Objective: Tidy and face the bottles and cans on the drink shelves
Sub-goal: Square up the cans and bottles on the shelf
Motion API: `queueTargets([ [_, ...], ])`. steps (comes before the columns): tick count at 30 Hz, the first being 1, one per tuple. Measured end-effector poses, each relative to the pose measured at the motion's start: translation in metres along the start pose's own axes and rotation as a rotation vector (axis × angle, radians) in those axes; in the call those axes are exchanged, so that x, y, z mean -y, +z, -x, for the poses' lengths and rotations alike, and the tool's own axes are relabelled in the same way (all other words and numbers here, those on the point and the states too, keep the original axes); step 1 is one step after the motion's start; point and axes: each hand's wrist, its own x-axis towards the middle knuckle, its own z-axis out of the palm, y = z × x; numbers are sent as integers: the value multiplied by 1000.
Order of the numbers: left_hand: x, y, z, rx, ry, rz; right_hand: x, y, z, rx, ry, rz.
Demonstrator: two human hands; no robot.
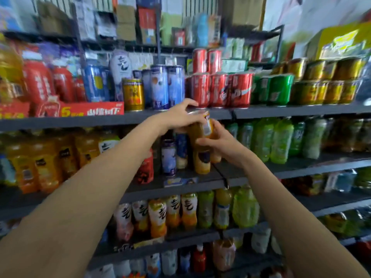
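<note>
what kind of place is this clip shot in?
Probably a small grocery or convenience store: tiered shelves packed with red cola cans, green bottles and a promo display tray. Both hands hold an orange drink bottle.

Both hands (180,115) (218,144) meet on an amber bottle (200,141) at the shelf front. Above the fingers: upper shelf edge (261,112), red cans (220,90) and tall cans (166,87) close-packed. Left of fingers: small bottles (170,155), tight. Right of fingers: bare shelf strip (224,169), then green bottles (277,139). Aisle side open.
</note>
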Motion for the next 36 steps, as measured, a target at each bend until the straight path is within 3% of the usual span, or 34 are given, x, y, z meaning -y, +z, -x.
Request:
queueTargets([
  [6, -69, 19, -50, -249, 152, 121, 49, -56, -21, -330, -256, 298],
  [11, -115, 61, -97, -260, 245, 160, 58, -129, -34, -622, -340, 434],
  [17, -167, 155, -157, -252, 327, -80, 43, -237, -40, -983, -308, 539],
  [28, -198, 251, -227, -214, 298, -414, 26, -406, -22, -1067, -258, 364],
  [32, -215, 265, -252, -214, 269, -434, 52, -431, -37, -998, -317, 413],
  [36, -224, 273, -272, -193, 187, -288, 80, -448, -75, -912, -300, 483],
])
